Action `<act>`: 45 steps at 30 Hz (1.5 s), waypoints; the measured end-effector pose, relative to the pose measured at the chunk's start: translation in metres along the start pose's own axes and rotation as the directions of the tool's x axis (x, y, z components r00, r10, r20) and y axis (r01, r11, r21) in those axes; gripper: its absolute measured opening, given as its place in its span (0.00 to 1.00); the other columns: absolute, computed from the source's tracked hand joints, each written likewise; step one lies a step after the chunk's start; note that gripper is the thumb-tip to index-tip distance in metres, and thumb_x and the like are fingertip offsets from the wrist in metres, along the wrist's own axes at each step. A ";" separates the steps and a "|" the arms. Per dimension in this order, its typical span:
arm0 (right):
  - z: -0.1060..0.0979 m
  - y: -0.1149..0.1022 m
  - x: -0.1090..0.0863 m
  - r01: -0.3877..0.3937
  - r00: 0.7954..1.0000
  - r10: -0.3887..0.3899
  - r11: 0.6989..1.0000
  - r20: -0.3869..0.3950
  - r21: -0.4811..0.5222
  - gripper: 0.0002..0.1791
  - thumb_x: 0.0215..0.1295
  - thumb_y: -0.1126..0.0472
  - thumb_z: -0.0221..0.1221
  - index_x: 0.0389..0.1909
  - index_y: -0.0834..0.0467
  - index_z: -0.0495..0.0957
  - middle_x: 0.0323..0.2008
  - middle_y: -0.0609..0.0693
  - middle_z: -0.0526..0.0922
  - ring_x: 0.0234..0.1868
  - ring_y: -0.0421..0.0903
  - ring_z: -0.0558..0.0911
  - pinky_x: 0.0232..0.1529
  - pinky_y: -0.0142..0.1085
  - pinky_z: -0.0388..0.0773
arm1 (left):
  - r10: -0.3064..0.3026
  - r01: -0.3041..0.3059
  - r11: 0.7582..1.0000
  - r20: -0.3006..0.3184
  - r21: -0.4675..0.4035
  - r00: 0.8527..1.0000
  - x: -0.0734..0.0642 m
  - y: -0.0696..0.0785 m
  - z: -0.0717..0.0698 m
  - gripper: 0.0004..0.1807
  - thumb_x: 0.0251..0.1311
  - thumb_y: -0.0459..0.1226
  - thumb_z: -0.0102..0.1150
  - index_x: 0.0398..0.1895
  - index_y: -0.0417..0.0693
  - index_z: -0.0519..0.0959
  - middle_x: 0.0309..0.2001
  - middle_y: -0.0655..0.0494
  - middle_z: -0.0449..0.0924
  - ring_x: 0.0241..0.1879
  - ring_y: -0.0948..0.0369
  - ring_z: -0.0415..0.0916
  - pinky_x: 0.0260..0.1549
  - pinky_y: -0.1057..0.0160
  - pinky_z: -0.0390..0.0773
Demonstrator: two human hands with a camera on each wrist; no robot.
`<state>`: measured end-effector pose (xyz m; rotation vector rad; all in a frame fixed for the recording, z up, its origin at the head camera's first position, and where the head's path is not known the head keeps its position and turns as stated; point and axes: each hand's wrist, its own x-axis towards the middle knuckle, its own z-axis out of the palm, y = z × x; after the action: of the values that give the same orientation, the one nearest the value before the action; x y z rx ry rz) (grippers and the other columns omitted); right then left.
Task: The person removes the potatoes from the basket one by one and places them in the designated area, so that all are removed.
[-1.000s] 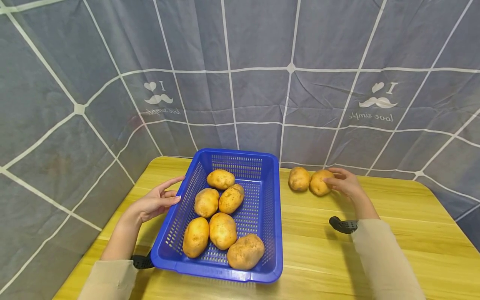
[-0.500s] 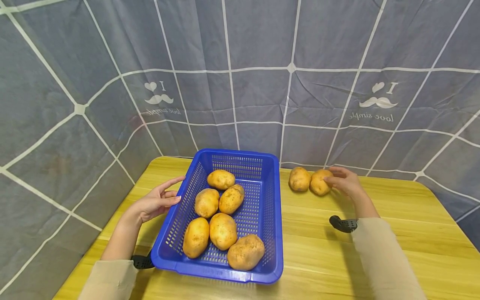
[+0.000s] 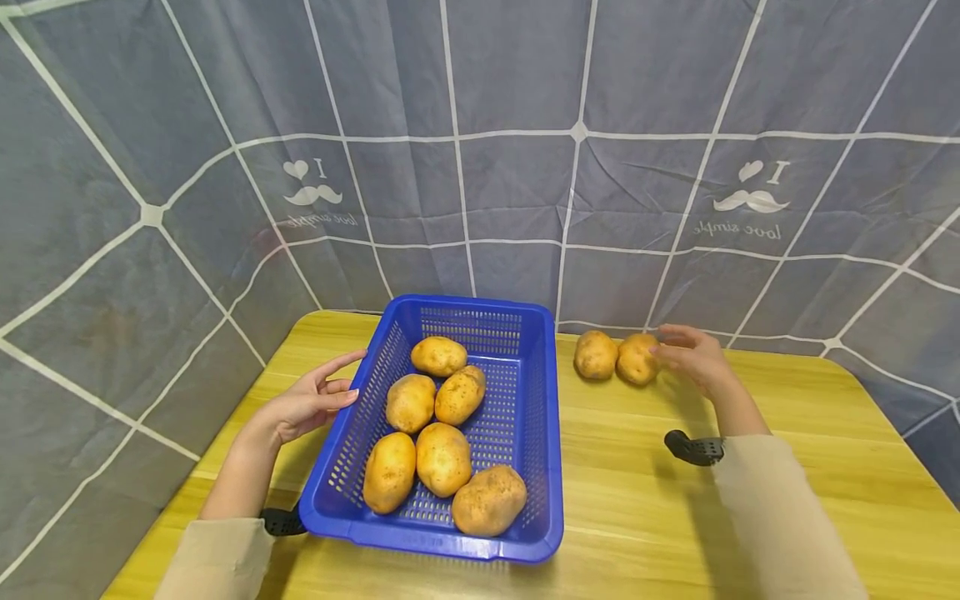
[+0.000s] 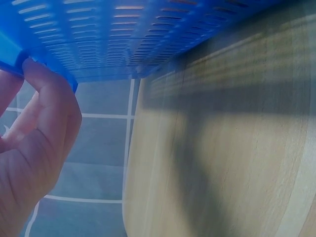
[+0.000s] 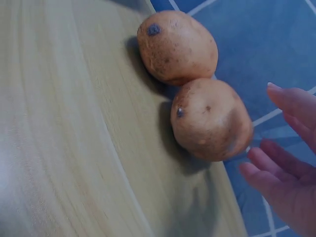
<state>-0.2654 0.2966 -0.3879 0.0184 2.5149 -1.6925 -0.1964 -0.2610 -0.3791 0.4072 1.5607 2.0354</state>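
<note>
My left hand (image 3: 311,402) is at the left rim of a blue slotted plastic basket (image 3: 558,467), its fingers relaxed. In the left wrist view, a fingertip meets the underside of the blue rim (image 4: 12,63) from outside. Several brown-yellow potatoes lie inside the basket, the largest potato (image 3: 489,500) near its front right corner. To the right of the basket, two more potatoes sit side by side, a left potato (image 3: 596,355) and a right potato (image 3: 637,359). My right hand (image 3: 697,360) is beside the right one, fingers spread and holding nothing; the right wrist view shows a gap between them.
The yellow wood-grain table (image 3: 622,500) has rounded back corners. A grey curtain (image 3: 517,192) with white lines hangs close behind and at the left. Black wrist straps (image 3: 693,448) sit at both sleeves.
My right hand has drawn slightly right, away from the right potato, its fingers more spread. My left hand stays at the basket's rim. The whole head view has shifted a little.
</note>
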 end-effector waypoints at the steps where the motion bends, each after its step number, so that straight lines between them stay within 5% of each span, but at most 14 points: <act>1: 0.000 -0.002 -0.001 0.003 1.000 -0.003 1.000 0.005 0.010 0.38 0.63 0.57 0.60 0.67 0.69 0.54 0.63 0.71 0.59 0.50 0.44 0.71 0.55 0.38 0.72 | 0.003 -0.003 1.000 0.002 -0.002 1.000 0.000 0.000 0.000 0.33 0.64 0.23 0.47 0.69 0.55 0.55 0.42 0.51 0.81 0.41 0.56 0.81 0.41 0.59 0.80; 9: 0.006 -0.018 -0.009 0.010 0.998 -0.014 0.997 0.057 0.074 0.39 0.63 0.59 0.60 0.67 0.70 0.52 0.64 0.71 0.57 0.39 0.29 0.74 0.53 0.35 0.74 | -0.002 0.002 1.000 0.011 -0.003 1.000 0.001 -0.001 -0.002 0.33 0.64 0.24 0.46 0.69 0.55 0.55 0.42 0.51 0.81 0.41 0.56 0.81 0.41 0.59 0.80; 20: 0.022 -0.037 -0.019 0.023 0.993 -0.037 0.991 0.112 0.130 0.36 0.63 0.59 0.59 0.66 0.69 0.55 0.61 0.67 0.61 0.40 0.32 0.77 0.50 0.31 0.75 | -0.015 0.015 1.000 -0.005 0.001 1.000 0.001 0.001 0.000 0.34 0.64 0.24 0.47 0.71 0.53 0.51 0.43 0.51 0.81 0.40 0.56 0.81 0.41 0.59 0.80; 28: 0.032 -0.052 -0.027 0.045 0.984 -0.076 0.980 0.161 0.192 0.29 0.61 0.63 0.61 0.61 0.64 0.63 0.47 0.50 0.72 0.44 0.38 0.78 0.49 0.33 0.76 | -0.007 0.007 1.000 0.001 -0.011 1.000 0.000 0.000 -0.001 0.34 0.65 0.24 0.45 0.71 0.54 0.51 0.43 0.50 0.81 0.41 0.57 0.81 0.42 0.60 0.80; 37: 0.054 -0.068 -0.031 0.033 0.975 -0.075 0.980 0.210 0.198 0.30 0.60 0.64 0.61 0.62 0.68 0.63 0.58 0.71 0.63 0.44 0.40 0.78 0.48 0.33 0.77 | -0.017 0.017 1.000 -0.005 -0.014 1.000 0.001 0.000 0.000 0.35 0.65 0.24 0.46 0.71 0.54 0.51 0.43 0.50 0.81 0.41 0.56 0.81 0.42 0.60 0.80; 45: 0.077 -0.078 -0.031 0.054 0.957 -0.117 0.971 0.266 0.234 0.25 0.59 0.70 0.60 0.58 0.68 0.67 0.52 0.65 0.71 0.44 0.46 0.79 0.45 0.34 0.78 | -0.025 0.025 1.000 -0.021 0.001 0.999 0.000 0.001 0.000 0.36 0.64 0.24 0.47 0.72 0.53 0.49 0.42 0.51 0.81 0.40 0.57 0.81 0.41 0.61 0.80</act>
<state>-0.2336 0.1972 -0.3417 -0.2939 2.1423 -1.8566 -0.1965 -0.2610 -0.3780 0.3665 1.5723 2.0258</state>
